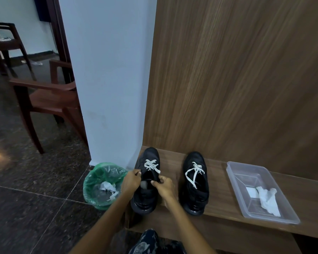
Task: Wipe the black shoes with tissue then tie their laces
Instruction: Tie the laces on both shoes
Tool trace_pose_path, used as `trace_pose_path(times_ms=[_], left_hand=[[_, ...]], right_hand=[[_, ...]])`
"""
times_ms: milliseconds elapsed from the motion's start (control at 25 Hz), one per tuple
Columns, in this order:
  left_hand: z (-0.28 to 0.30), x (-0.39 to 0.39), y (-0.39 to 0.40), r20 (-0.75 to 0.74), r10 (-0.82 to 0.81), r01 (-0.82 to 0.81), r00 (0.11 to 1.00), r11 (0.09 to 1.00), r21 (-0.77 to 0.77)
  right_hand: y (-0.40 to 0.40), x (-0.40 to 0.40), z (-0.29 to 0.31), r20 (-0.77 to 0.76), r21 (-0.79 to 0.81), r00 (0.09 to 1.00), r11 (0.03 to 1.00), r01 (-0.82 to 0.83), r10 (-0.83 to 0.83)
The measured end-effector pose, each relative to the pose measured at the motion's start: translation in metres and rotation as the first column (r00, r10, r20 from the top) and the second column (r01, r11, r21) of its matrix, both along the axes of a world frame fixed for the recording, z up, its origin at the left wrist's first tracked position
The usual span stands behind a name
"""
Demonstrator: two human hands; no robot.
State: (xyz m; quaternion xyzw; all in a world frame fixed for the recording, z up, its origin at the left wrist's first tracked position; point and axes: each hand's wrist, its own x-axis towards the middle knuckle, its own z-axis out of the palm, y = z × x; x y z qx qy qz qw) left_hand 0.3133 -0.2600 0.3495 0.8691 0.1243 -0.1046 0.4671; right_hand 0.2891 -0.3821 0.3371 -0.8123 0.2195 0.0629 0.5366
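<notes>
Head view, contents counted. Two black lace-up shoes with white laces, standing side by side, toes to the wall, on a low brown wood-grain shelf (218, 182). The left black shoe (147, 195) sits at the shelf's left end; its laces (151, 166) are gathered over the tongue. The right black shoe (195, 191) stands just beside it, apart, its laces (194, 173) hanging loose in long loops. Two bare hands, both at the left shoe's opening: the left hand (131, 181) curls its fingers on the collar's left edge, the right hand (163, 186) pinches the collar's right edge near the lace ends. One clear rectangular plastic tray (235, 173), further right on the shelf, holding one crumpled white tissue (268, 200) and one flat white square (252, 193) touching it. One small bin with a green plastic liner (92, 182), on the floor left of the shelf, with crumpled white scraps inside. Two dark brown plastic armchairs, one near (44, 99) and one far (4, 39). Surroundings: wood-grain wall panel (246, 70) behind the shelf, pale painted pillar (108, 70), dark speckled tiled floor (26, 208). One patterned dark garment (151, 242) shows at the bottom edge.
</notes>
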Motion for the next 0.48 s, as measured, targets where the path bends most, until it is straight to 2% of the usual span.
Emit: trace_pose_path(times_ms=[80, 120, 200, 280, 360, 400, 480], left_hand=[[0.006, -0.005, -0.007, 0.046, 0.011, -0.014, 0.999, 0.997, 0.071], [0.010, -0.007, -0.012, 0.130, -0.010, -0.009, 0.992, 0.989, 0.151], [0.019, -0.010, -0.030, 0.309, -0.124, 0.021, 0.943, 0.948, 0.318], [0.030, -0.011, -0.056, 0.410, -0.259, 0.095, 0.875, 0.920, 0.380], [0.035, -0.013, -0.085, 0.401, -0.387, 0.219, 0.831, 0.889, 0.402], [0.034, -0.017, -0.101, 0.356, -0.433, 0.293, 0.828, 0.876, 0.383], [0.022, -0.022, -0.126, 0.252, -0.465, 0.403, 0.849, 0.877, 0.260]], right_hand=[[-0.011, -0.011, 0.017, 0.065, -0.113, 0.997, 0.993, -0.024, 0.031], [-0.020, -0.017, 0.027, 0.127, -0.209, 0.991, 0.978, -0.005, 0.032], [-0.046, -0.025, 0.041, 0.253, -0.409, 0.967, 0.907, 0.100, 0.007], [-0.080, -0.029, 0.050, 0.276, -0.533, 0.958, 0.817, 0.219, -0.077], [-0.113, -0.034, 0.048, 0.094, -0.577, 0.975, 0.788, 0.217, -0.200], [-0.126, -0.035, 0.043, -0.029, -0.531, 0.970, 0.826, 0.190, -0.241], [-0.139, -0.036, 0.035, -0.161, -0.295, 0.956, 0.937, 0.189, -0.244]])
